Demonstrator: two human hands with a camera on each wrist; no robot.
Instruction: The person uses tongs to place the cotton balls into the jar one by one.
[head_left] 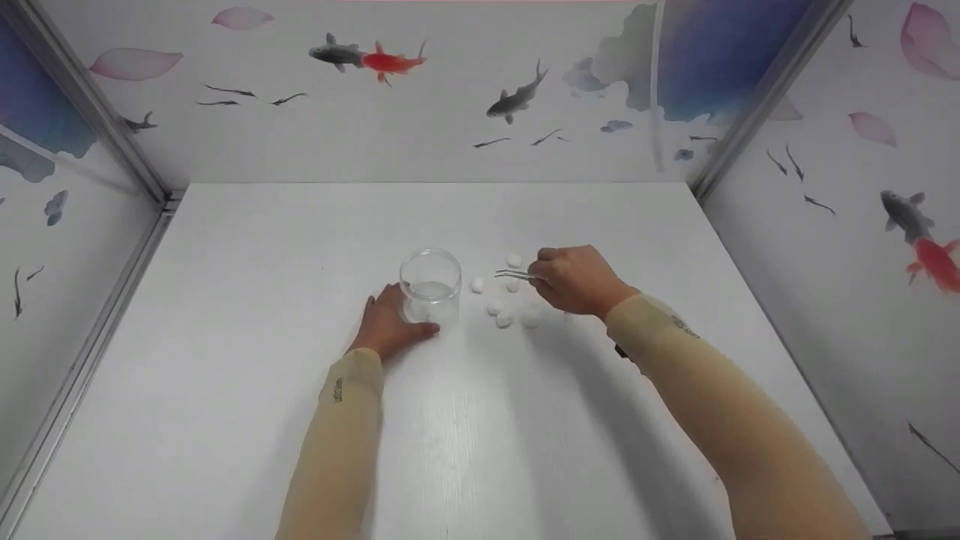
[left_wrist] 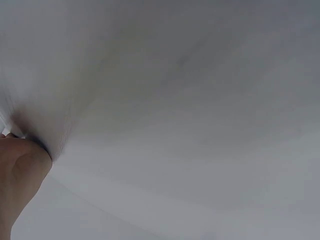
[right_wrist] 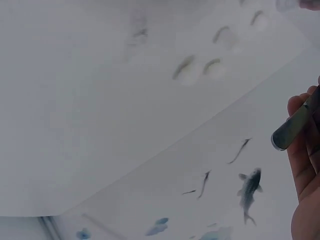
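Note:
A clear, open-topped jar stands upright on the white table. My left hand holds it low on its left side, thumb in front and fingers partly hidden behind; a bit of that hand shows at the edge of the left wrist view. In my right hand I grip metal tweezers, their tips pointing left over the white balls. The tweezers' rounded back end sticks out of the hand in the right wrist view. Several small white cotton-like balls lie between jar and right hand.
White panels painted with fish and petals rise behind and on both sides of the table. One ball sits behind the tweezers, another close to the jar's right side.

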